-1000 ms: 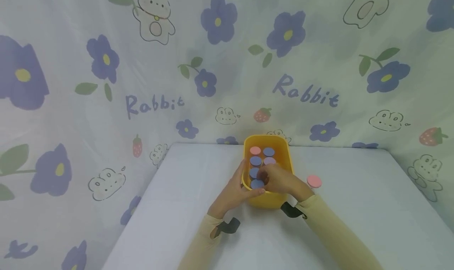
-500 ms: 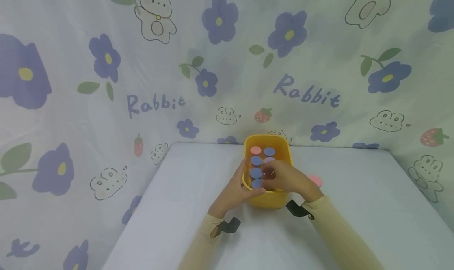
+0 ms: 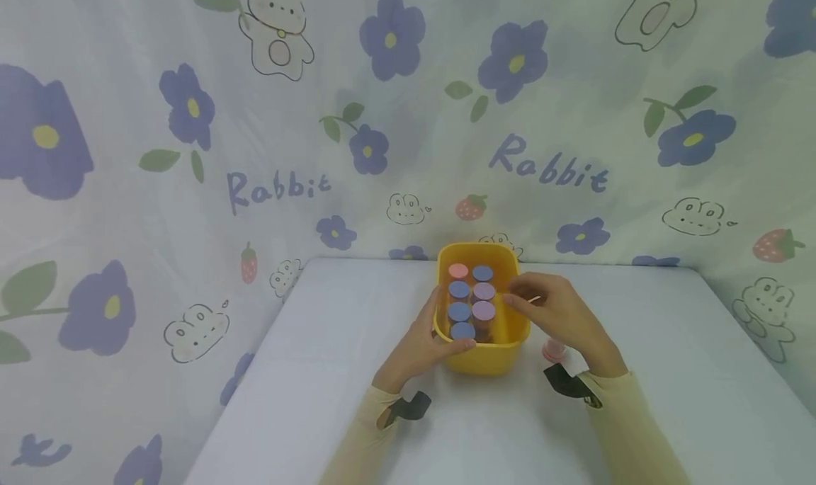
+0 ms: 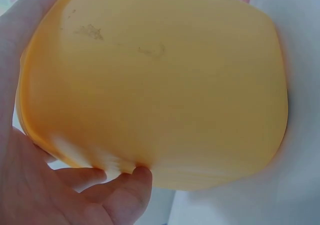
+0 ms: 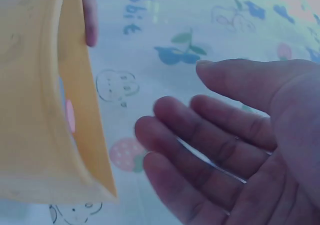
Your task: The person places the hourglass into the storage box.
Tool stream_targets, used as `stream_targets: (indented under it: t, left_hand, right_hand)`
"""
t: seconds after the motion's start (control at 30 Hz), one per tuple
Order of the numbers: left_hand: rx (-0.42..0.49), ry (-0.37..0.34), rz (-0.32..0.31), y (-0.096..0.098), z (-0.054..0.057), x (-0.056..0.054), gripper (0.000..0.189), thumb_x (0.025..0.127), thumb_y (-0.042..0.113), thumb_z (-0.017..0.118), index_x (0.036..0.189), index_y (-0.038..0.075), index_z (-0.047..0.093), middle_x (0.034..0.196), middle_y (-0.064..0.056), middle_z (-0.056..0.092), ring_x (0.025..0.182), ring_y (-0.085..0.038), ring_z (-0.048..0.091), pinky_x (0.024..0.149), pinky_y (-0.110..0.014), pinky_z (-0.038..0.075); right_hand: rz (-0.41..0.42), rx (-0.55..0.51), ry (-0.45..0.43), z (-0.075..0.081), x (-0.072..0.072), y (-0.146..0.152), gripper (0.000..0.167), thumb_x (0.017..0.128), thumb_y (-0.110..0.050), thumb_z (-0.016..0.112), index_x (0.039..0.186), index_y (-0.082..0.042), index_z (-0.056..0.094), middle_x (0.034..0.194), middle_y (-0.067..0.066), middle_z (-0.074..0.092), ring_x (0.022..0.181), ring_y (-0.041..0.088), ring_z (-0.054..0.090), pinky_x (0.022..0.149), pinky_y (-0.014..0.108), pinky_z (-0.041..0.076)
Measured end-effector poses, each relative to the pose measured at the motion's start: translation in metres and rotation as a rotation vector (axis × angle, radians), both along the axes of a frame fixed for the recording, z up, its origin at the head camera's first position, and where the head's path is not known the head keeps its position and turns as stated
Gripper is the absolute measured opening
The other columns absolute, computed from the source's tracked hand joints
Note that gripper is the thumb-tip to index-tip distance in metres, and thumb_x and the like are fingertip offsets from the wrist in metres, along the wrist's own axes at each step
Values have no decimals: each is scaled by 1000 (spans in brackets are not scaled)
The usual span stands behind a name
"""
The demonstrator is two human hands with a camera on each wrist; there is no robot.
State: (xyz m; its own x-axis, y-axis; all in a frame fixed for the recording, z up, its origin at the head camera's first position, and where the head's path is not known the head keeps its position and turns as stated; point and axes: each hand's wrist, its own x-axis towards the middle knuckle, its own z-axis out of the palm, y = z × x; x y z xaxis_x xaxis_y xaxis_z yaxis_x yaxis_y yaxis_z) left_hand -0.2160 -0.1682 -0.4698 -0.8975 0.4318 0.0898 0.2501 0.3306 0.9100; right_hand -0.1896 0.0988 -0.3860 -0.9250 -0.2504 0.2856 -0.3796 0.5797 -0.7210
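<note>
My left hand (image 3: 414, 345) grips the near left corner of a yellow plastic bin (image 3: 481, 361), thumb along the front rim and fingers on the left side. Upright inside stand several small clear jars with flat round lids: a pink lid (image 3: 457, 271), blue lids (image 3: 459, 312) and purple lids (image 3: 483, 311). My right hand (image 3: 561, 311) hovers by the bin's right rim with nothing in its fingers, which are spread and relaxed in the right wrist view. Below that hand a small pinkish jar (image 3: 553, 350) stands on the table, its top hidden by the hand.
A white-covered table (image 3: 357, 301) carries the bin near its back edge. Behind and to the left hangs a curtain (image 3: 433, 131) printed with flowers and rabbits. The right part inside the bin shows bare yellow floor (image 3: 508, 322).
My right hand has lifted out of the bin and moved right, its fingers loosening and uncovering purple-lidded jars. It now covers the top of the pink jar outside. The left hand stays put.
</note>
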Motion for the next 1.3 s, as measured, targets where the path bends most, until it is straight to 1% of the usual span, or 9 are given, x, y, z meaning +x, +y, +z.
stream_targets:
  t: [0.07, 0.2, 0.3, 0.53, 0.7, 0.8, 1.03, 1.2, 1.3]
  left_hand:
    - [-7, -6, 6, 0, 0, 1, 118, 80, 62, 82, 166, 36, 5, 173, 2, 23, 156, -26, 32, 123, -63, 35]
    - [-8, -9, 15, 1, 0, 0, 117, 81, 58, 83, 166, 37, 6, 173, 4, 22, 157, -26, 31, 123, -63, 34]
    - [-4, -8, 22, 1, -1, 0, 116, 81, 55, 83, 166, 38, 6, 172, 7, 22, 157, -24, 31, 124, -62, 34]
    - [1, -3, 35, 1, -3, -1, 116, 79, 59, 84, 165, 39, 9, 170, 10, 25, 154, -22, 33, 125, -61, 32]
    - [2, 8, 38, 0, -1, -2, 117, 79, 58, 84, 166, 39, 8, 169, 17, 25, 155, -19, 32, 128, -60, 28]
    - [6, 9, 33, 0, 0, -4, 117, 79, 57, 85, 165, 39, 8, 168, 19, 26, 155, -20, 33, 128, -61, 27]
    - [-19, 1, 16, 2, -1, -5, 118, 78, 60, 84, 166, 37, 8, 168, 15, 28, 154, -21, 35, 127, -60, 30]
    - [-17, -14, 21, 3, 0, -4, 118, 78, 60, 84, 166, 37, 8, 170, 9, 27, 154, -25, 35, 124, -60, 34]
    - [-16, -23, 25, 4, 0, -4, 118, 79, 58, 84, 166, 37, 8, 171, 6, 25, 154, -24, 35, 124, -60, 34]
  right_hand:
    - [-34, -6, 11, -3, 3, 6, 26, 98, -30, 73, 114, -10, 74, 109, 3, 77, 96, 18, 71, 83, 20, 60]
    - [-71, -13, 52, -8, 7, 15, 26, 98, -29, 72, 114, -9, 74, 107, 2, 78, 93, 16, 71, 82, 19, 59]
    - [-96, -7, 78, -9, 9, 20, 26, 99, -30, 72, 113, -9, 74, 106, 3, 78, 91, 16, 71, 82, 18, 59]
    - [-135, 0, 23, -1, 11, 27, 33, 100, -35, 69, 119, -9, 72, 112, 8, 77, 98, 24, 70, 83, 19, 57]
    - [-137, 1, 7, 0, 9, 31, 33, 99, -37, 69, 119, -11, 72, 114, 8, 76, 101, 24, 69, 85, 16, 55]
    - [-141, 1, -4, 0, 9, 33, 34, 99, -39, 69, 120, -12, 71, 115, 8, 75, 103, 25, 69, 86, 16, 54]
    - [-167, 1, -29, -4, 14, 41, 35, 100, -39, 68, 123, -13, 70, 117, 8, 75, 107, 26, 68, 90, 22, 55]
    - [-160, -14, -58, -4, 15, 44, 39, 99, -42, 69, 125, -14, 68, 120, 8, 74, 110, 27, 68, 94, 33, 57]
    - [-147, -8, -77, -6, 13, 48, 42, 98, -43, 70, 128, -14, 66, 124, 9, 72, 113, 28, 67, 96, 34, 56]
